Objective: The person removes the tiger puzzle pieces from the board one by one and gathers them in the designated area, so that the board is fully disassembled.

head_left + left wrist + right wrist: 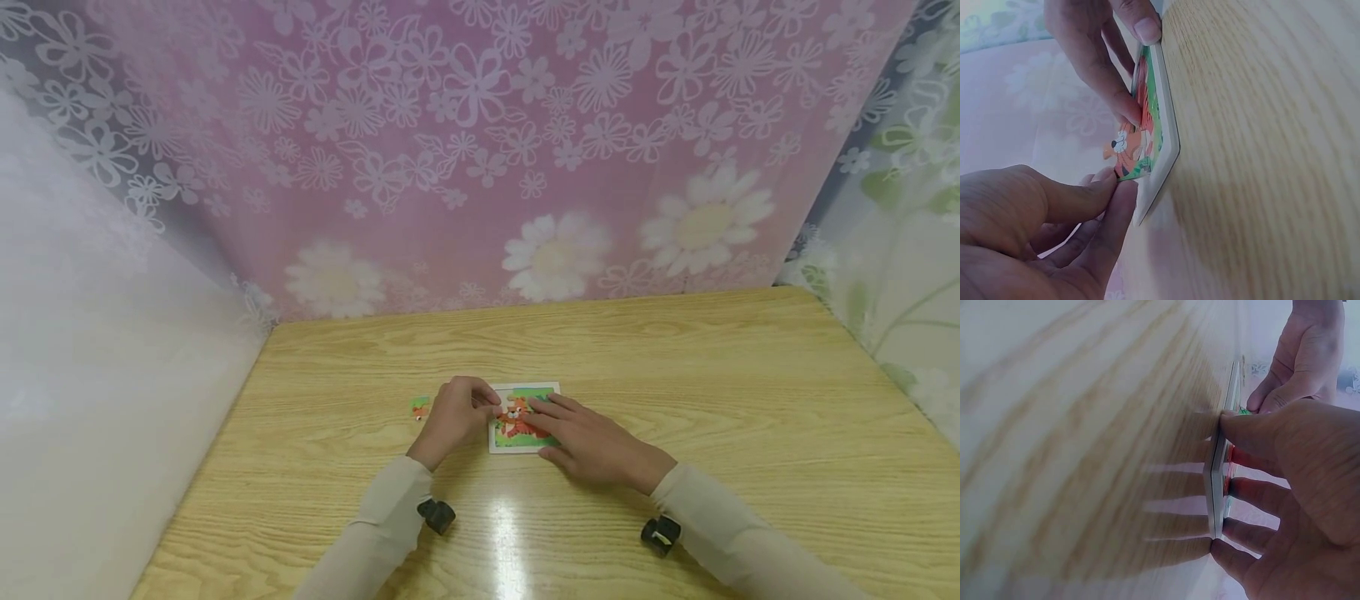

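Observation:
A small jigsaw puzzle in a white-rimmed tray (517, 452) lies on the table, with an orange tiger on green in its picture. My left hand (456, 417) is at the tray's left side. Its thumb and forefinger pinch the corner of a jigsaw piece (1126, 161) with orange and green print, tilted up above the tray in the left wrist view. Across the tray's right part, my right hand (592, 437) rests with fingers spread on the picture; its thumb touches the near rim. Those fingers hide part of the picture.
One loose jigsaw piece (419, 407), green and orange, lies on the wooden table (720, 375) just left of my left hand. A pink flowered curtain (450, 167) hangs behind the table, and pale cloth hangs along both sides.

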Motion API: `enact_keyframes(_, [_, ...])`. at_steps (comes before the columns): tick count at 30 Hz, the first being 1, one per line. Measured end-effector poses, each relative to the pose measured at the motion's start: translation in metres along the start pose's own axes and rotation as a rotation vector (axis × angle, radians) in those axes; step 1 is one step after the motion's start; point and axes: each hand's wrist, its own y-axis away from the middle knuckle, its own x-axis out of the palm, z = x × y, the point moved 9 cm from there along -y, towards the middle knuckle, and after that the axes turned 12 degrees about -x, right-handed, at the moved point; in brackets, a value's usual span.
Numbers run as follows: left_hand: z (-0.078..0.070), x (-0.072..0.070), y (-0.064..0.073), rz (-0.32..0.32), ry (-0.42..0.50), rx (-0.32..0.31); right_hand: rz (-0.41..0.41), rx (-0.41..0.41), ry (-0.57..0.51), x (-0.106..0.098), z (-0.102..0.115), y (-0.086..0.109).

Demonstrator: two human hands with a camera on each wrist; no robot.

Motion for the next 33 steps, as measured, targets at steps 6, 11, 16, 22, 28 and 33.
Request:
enact_keyframes(6, [0.001, -0.001, 0.000, -0.023, 0.023, -0.007, 0.001, 0.006, -0.004, 0.000, -0.001, 0.000])
enact_keyframes(11, [0.001, -0.003, 0.000, -0.037, 0.030, -0.011, -0.002, -0.003, 0.000, -0.001, 0.000, 0.000])
enact_keyframes(16, [0.002, -0.007, 0.002, -0.027, 0.051, -0.021, 0.001, -0.003, 0.004, 0.000, 0.000, -0.001])
enact_keyframes(22, [0.009, -0.015, 0.002, -0.036, 0.047, -0.041, 0.004, 0.006, -0.015, 0.001, -0.002, 0.000])
enact_keyframes(28, [0.018, -0.028, 0.005, -0.055, 0.045, -0.045, 0.003, 0.000, -0.020, 0.002, -0.002, -0.001])
enact_keyframes(33, [0.032, -0.041, 0.009, -0.051, 0.088, -0.092, -0.002, -0.015, -0.010, 0.001, -0.001, 0.000])
